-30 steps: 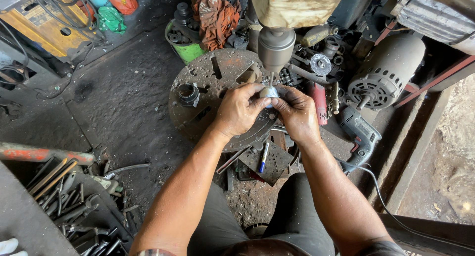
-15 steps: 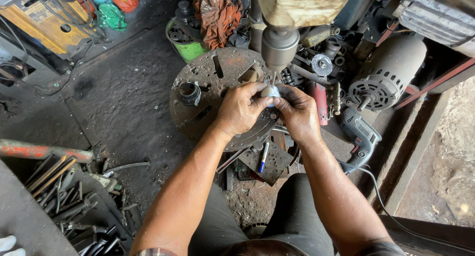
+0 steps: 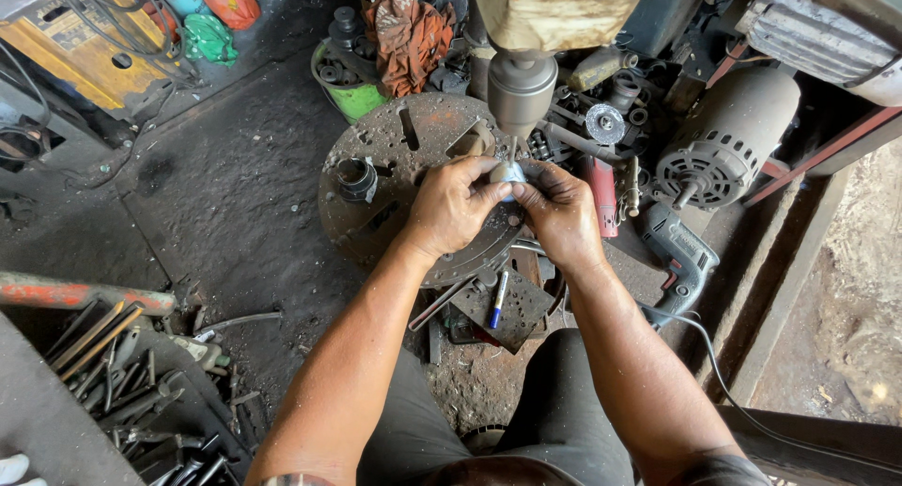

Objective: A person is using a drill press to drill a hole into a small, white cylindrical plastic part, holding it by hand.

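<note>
Both my hands meet over a rusty round drill-press table (image 3: 395, 180). My left hand (image 3: 453, 207) and my right hand (image 3: 562, 213) together pinch a small shiny metal piece (image 3: 508, 173) between their fingertips. The piece sits directly under the thin drill bit of the grey chuck (image 3: 520, 91) above. Most of the piece is hidden by my fingers. A short grey metal cylinder (image 3: 355, 179) stands on the table's left side, apart from my hands.
An electric motor (image 3: 728, 148) and a grey hand drill (image 3: 678, 251) lie to the right. A blue pen (image 3: 498, 300) rests on a plate below the table. A green bucket (image 3: 349, 84) stands behind; scrap rods (image 3: 103, 354) fill the lower left.
My hands and the small metal piece have stayed under the chuck; only the head camera has shifted slightly.
</note>
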